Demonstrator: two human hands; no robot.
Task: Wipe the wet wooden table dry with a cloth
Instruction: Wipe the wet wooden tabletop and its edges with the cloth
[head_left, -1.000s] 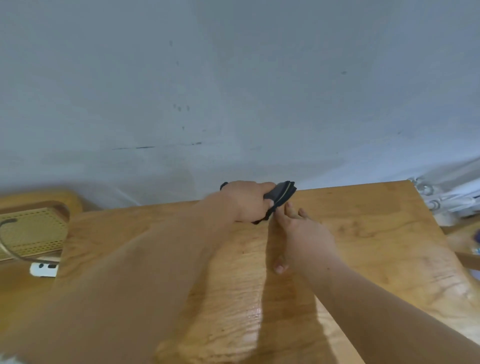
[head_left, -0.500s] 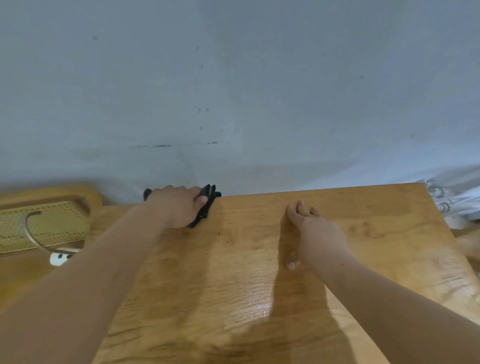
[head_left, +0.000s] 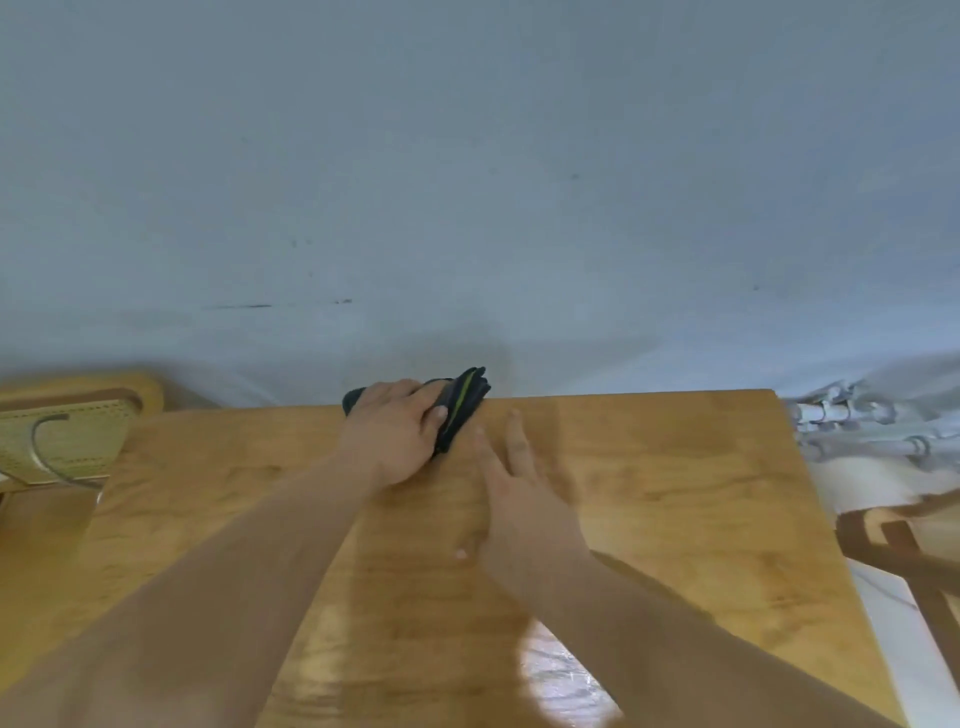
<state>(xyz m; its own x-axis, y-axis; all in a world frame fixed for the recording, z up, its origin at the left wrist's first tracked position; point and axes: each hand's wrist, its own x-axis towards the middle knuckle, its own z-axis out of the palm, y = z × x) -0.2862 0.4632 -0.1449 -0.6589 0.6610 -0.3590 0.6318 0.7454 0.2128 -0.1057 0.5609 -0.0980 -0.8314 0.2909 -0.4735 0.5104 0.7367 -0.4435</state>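
Observation:
A dark folded cloth (head_left: 465, 402) with a thin green stripe lies at the far edge of the wooden table (head_left: 675, 493), against the wall. My left hand (head_left: 392, 434) presses down on it and grips it, covering most of the cloth. My right hand (head_left: 511, 488) lies flat on the tabletop just right of the cloth, fingers stretched out, holding nothing. A shiny wet patch (head_left: 556, 675) reflects light on the near part of the table, partly hidden by my right forearm.
A pale blue-grey wall (head_left: 467, 182) rises directly behind the table. A woven cane chair seat (head_left: 62, 431) with a curved cable stands at the left. White pipes (head_left: 852, 421) and a brown wooden frame (head_left: 909, 545) sit past the table's right edge.
My left hand slid the cloth left along the far edge, then back right to near the middle. My right hand stayed flat on the table beside it.

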